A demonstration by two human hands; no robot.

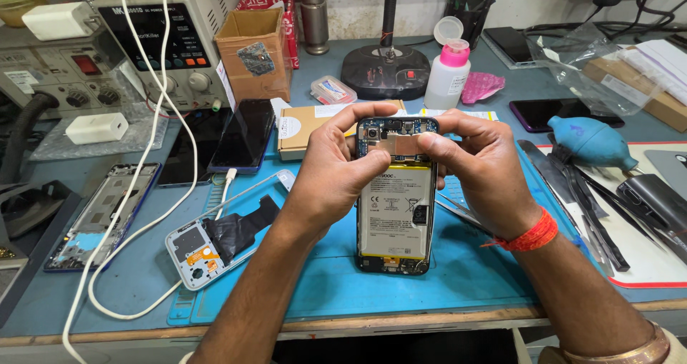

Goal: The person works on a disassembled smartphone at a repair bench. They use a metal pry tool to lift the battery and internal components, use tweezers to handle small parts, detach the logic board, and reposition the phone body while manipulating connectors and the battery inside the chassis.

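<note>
An opened smartphone (396, 221) stands upright on the blue work mat (322, 285), back cover off, with its white battery and circuit board showing. My left hand (336, 167) grips its upper left side, the thumb resting on the copper-coloured shield near the top. From the right, my right hand (476, 171) holds the upper edge, its thumb and fingers pressing on the same shield. A red thread band circles the right wrist.
A removed back cover with black tape (215, 239) and a phone frame (100, 217) lie left. Power supply (172, 42), cardboard box (252, 52), dark phones (243, 135), white cable (154, 214). Right: blue air blower (594, 141), tweezers and tools (587, 199), pink-capped bottle (449, 74).
</note>
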